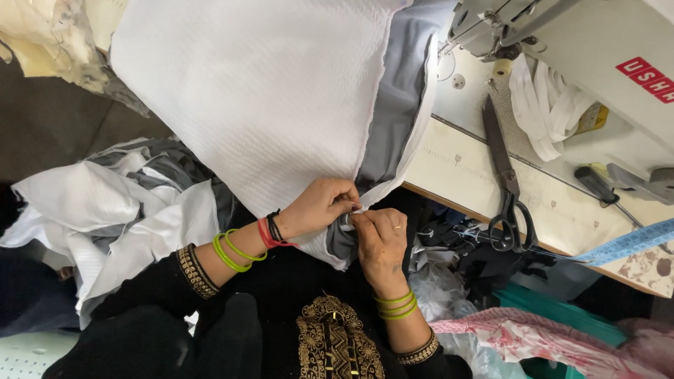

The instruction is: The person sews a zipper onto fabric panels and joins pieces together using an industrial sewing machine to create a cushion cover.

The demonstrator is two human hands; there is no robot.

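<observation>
Here both hands meet at the lower edge of a large white textured fabric panel (260,91) backed by a grey cloth layer (397,105). The left hand (319,205) has its fingers (349,195) pinched together on the hem, and the right hand (381,238) has its fingers (363,219) closed on the same edge, so the fingertips of both hands touch right at the seam where white and grey join. The fabric rises up and away from the fingers, draped over the pale worktop (463,168) beyond them. To the right of the fingers, well apart, black-handled steel scissors (507,186) lie on the worktop, blades pointing away, and a light blue measuring tape (628,243) runs out past the handles. Farther off beyond the scissors stands a white sewing machine (597,49). To the left of the fingers lies a heap of white and grey cloth pieces (119,210).
</observation>
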